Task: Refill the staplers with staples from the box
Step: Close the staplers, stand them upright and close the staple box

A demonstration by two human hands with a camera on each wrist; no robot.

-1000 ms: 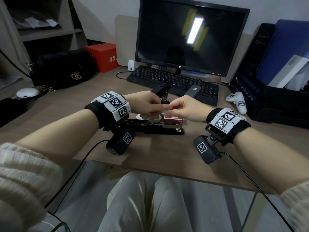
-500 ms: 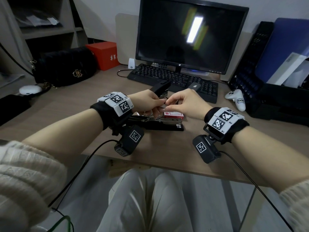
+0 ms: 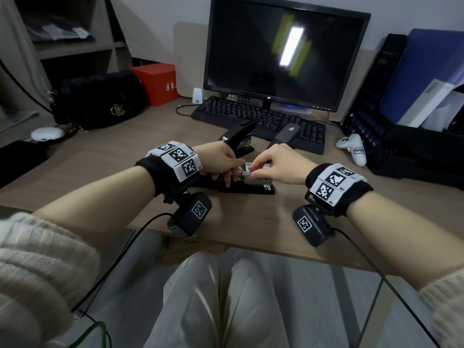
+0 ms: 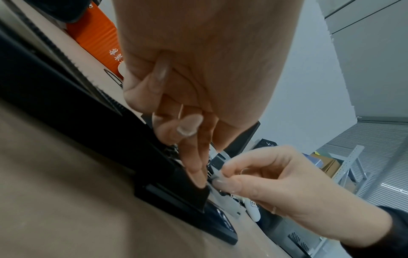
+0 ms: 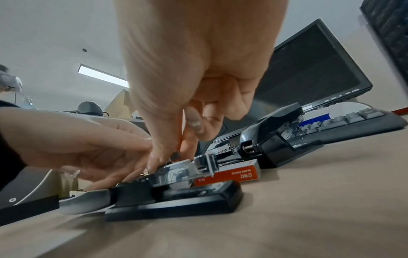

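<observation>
A black stapler (image 3: 251, 190) lies opened flat on the desk, its chrome magazine (image 5: 176, 172) facing up. My left hand (image 3: 229, 177) rests on its left part, with straight fingers (image 4: 194, 165) pressing down on it. My right hand (image 3: 253, 172) pinches a short strip of staples (image 4: 215, 175) between thumb and forefinger, right over the magazine. The red and white staple box (image 5: 234, 174) lies just behind the stapler, partly hidden by my hands in the head view. A second black stapler (image 3: 238, 138) stands behind it, its top tilted up.
Behind the staplers are a black keyboard (image 3: 258, 119) with a dark phone (image 3: 287, 133) on it and a monitor (image 3: 286, 54). A white controller (image 3: 352, 149) and black file trays (image 3: 414, 146) sit to the right. A black handbag (image 3: 98, 99) and red box (image 3: 155, 82) stand at the left.
Both hands have come down from above the staple box onto the open stapler. The right hand has brought the staple strip to the magazine.
</observation>
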